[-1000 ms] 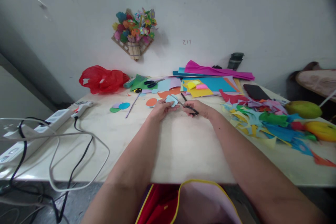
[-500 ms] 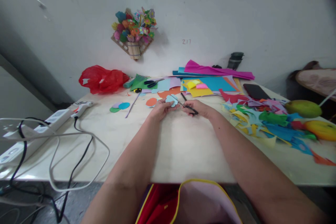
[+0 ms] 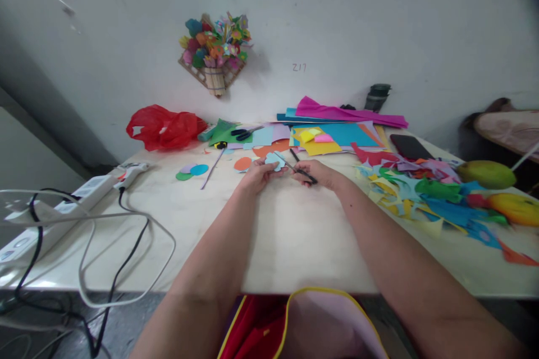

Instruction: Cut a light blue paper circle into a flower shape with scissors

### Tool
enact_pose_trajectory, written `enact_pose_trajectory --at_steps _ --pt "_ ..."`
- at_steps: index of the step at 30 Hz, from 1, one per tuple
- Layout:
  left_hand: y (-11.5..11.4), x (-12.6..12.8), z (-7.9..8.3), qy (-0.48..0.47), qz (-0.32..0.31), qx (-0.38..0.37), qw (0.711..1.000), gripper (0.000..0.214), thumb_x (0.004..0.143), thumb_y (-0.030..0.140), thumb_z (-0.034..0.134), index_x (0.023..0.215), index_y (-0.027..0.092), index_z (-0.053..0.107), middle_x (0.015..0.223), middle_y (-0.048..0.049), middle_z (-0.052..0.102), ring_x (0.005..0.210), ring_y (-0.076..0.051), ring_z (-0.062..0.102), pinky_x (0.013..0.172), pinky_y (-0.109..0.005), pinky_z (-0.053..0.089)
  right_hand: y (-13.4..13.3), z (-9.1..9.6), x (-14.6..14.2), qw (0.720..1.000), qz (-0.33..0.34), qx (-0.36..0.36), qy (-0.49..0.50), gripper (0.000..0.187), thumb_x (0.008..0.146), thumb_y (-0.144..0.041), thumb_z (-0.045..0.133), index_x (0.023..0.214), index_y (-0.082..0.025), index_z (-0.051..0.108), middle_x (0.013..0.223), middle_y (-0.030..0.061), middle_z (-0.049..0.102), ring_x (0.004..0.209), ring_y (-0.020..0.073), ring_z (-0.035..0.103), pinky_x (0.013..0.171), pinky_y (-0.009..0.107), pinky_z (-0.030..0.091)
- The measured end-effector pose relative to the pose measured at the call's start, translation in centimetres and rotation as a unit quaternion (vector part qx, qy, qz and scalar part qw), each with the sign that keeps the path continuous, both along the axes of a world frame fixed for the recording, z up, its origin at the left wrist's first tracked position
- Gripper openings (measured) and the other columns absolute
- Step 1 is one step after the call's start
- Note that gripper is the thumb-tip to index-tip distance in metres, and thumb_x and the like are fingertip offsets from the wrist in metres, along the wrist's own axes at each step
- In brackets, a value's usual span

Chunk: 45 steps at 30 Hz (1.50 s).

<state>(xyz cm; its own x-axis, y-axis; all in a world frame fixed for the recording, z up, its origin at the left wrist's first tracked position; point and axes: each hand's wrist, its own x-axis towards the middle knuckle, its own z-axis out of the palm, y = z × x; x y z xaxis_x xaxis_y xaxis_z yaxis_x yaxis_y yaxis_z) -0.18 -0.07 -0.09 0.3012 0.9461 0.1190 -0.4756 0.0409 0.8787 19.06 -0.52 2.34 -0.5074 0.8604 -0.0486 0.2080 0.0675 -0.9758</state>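
Two bare hands meet near the middle of a pale counter [image 3: 286, 235]. The left hand [image 3: 259, 175] has its thumb and fingers pinched on a light-blue paper cut-out [image 3: 275, 161]. The piece is small, flat and scalloped along its edge (rather like a flower or a cloud). It is held just above the counter, beside an orange paper circle [image 3: 243, 164]. The right hand [image 3: 320, 174] has its fingers closed around the black handles of a pair of scissors [image 3: 300, 170]. The thin blades point up and to the left and reach the cut-out's right edge; whether they are parted is too small to tell.

Behind the hands lies a spread of coloured paper sheets [image 3: 337, 133], with a second pair of black scissors [image 3: 242, 133] on its left end. A heap of paper scraps [image 3: 425, 193] covers the counter to the right, with a dark phone [image 3: 410, 147] behind it and two mangoes [image 3: 486, 175] at the far edge. To the left sit a red plastic bag [image 3: 164, 126], a few small paper discs [image 3: 191, 170] and a white power strip [image 3: 63, 207] with trailing cables. A paper-flower bouquet [image 3: 215, 50] hangs on the wall above.
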Motion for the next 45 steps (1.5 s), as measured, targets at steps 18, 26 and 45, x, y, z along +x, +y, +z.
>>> enact_pose_trajectory --at_steps 18,26,45 --pt "-0.13 0.02 0.12 -0.005 -0.003 0.003 1.0 0.021 0.066 0.01 0.064 0.087 0.007 0.062 0.088 -0.0128 0.067 0.081 -0.022 0.065 0.068 -0.026 0.054 -0.28 0.28 -0.19 1.0 -0.02 0.007 -0.015 0.012 0.066 -0.016 0.062 0.076 -0.012 0.056 0.053 -0.003 0.051 0.041 0.0064 0.043 0.037 0.019 0.033" --pt "-0.18 0.04 0.25 -0.001 -0.002 -0.004 1.0 0.021 0.065 0.01 0.064 0.086 0.007 0.062 0.086 -0.0122 0.068 0.078 -0.021 0.066 0.066 -0.026 0.054 -0.41 0.35 -0.08 1.0 -0.004 0.014 -0.02 0.015 0.067 -0.022 0.063 0.077 -0.012 0.057 0.054 -0.0029 0.051 0.042 0.0059 0.044 0.038 0.019 0.034" --pt "-0.28 0.01 0.36 0.0 -0.002 -0.006 1.0 0.018 0.066 0.01 0.063 0.084 0.007 0.062 0.085 -0.0122 0.068 0.079 -0.022 0.066 0.068 -0.027 0.054 0.14 -0.29 -0.02 0.999 -0.001 0.037 -0.02 0.024 0.062 -0.026 0.066 0.078 -0.013 0.056 0.058 -0.0024 0.052 0.042 0.0053 0.042 0.038 0.019 0.032"
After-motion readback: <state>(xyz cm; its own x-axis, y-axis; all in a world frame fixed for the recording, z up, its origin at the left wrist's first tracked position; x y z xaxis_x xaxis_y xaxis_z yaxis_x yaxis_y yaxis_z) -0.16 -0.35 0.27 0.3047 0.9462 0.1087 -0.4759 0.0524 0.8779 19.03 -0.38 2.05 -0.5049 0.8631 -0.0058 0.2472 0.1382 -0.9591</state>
